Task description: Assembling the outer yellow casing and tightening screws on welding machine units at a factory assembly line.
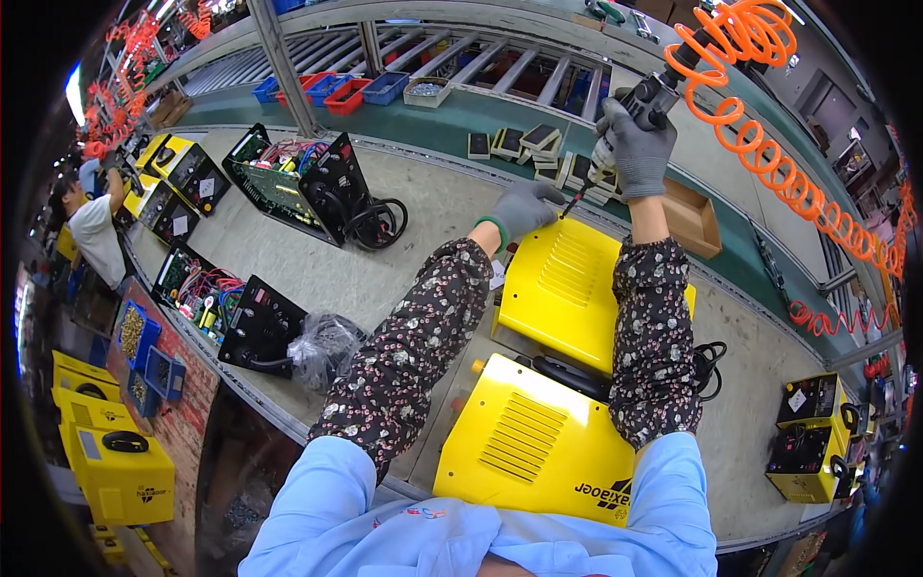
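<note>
Blue shirt (404,543) cut off, right hand (638,152) clamped on driver (658,96), left hand (526,211) at yellow casing (556,313), grip unclear

Case (562,288) yellow. Left glove (525,211), right glove (636,152) grey. Sleeves (413,337) black, floral. Hose (733,137) right of case orange. Shirt (423,532) blue.

A roller conveyor (481,61), coiled orange hoses (764,165), parts bins (386,88) and open-sided machines (286,192) mark a factory workshop.

Casings (558,317) on bench (750,413), perhaps touching
</note>
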{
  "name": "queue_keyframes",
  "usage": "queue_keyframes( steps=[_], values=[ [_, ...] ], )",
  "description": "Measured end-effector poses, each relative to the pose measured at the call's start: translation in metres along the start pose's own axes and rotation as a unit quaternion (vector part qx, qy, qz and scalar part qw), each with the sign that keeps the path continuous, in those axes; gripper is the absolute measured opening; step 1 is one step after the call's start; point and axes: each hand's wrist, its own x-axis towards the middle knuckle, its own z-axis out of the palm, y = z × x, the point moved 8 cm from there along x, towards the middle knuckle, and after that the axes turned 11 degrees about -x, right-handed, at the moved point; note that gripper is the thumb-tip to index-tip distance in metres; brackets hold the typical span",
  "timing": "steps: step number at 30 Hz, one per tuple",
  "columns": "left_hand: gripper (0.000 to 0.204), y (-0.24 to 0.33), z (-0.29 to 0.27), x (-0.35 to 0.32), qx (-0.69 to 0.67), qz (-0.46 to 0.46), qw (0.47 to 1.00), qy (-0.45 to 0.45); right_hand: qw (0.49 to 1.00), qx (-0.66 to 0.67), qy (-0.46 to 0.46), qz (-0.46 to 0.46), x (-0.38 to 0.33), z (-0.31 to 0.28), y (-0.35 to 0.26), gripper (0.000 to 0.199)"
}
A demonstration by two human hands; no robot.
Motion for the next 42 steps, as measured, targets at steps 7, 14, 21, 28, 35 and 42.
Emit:
queue_keyframes(
  steps=[7, 14, 21, 28, 35, 42],
  values=[
    [0.038, 0.001, 0.006, -0.005, 0.034, -0.008, 0.998, -0.058, 0.999, -0.029, -0.016, -0.025, -0.002, 0.007, -0.005, 0.016],
    [0.037, 0.002, 0.007, -0.007, 0.052, -0.026, 0.996, -0.061, 0.999, -0.028, -0.026, -0.034, -0.003, 0.011, -0.007, 0.015],
    [0.037, 0.005, 0.008, -0.006, 0.087, 0.008, 0.994, -0.062, 0.977, 0.059, -0.204, -0.009, -0.008, 0.025, -0.009, 0.025],
    [0.033, -0.004, 0.005, 0.001, 0.062, -0.009, 0.997, -0.040, 0.993, -0.016, -0.115, -0.001, 0.000, 0.027, 0.001, 0.018],
    [0.034, -0.002, 0.005, 0.006, 0.075, -0.028, 0.997, -0.019, 0.996, 0.015, -0.087, -0.005, -0.002, 0.024, -0.007, 0.017],
    [0.030, 0.017, 0.005, 0.000, 0.191, 0.061, 0.978, 0.049, 0.999, 0.024, 0.010, -0.027, 0.001, -0.038, -0.038, 0.018]
  ],
)
